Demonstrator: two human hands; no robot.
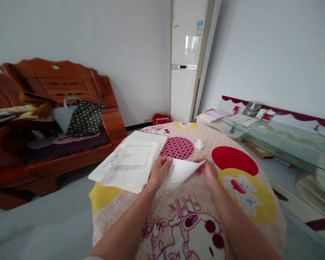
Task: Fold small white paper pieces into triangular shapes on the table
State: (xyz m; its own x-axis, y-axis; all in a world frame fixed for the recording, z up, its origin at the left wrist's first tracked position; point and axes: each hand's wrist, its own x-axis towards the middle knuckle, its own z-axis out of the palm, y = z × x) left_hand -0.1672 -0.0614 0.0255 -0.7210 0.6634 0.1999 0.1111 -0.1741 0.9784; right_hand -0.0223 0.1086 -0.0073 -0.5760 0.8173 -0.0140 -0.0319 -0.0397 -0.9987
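Beside stacked papers [132,153], held sheet [182,173], print [128,167] unreadable

The round counter [206,130] is covered by a pale pink cloth [124,213] with red and yellow circles and cartoon figures, on which a loosely fanned stack of printed papers [130,162] lies at the left and a small crumpled white piece [198,144] lies toward the far side, right of the stack.

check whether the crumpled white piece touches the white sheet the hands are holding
Apart: the head view shows tablecloth between the crumpled white piece and the held sheet.
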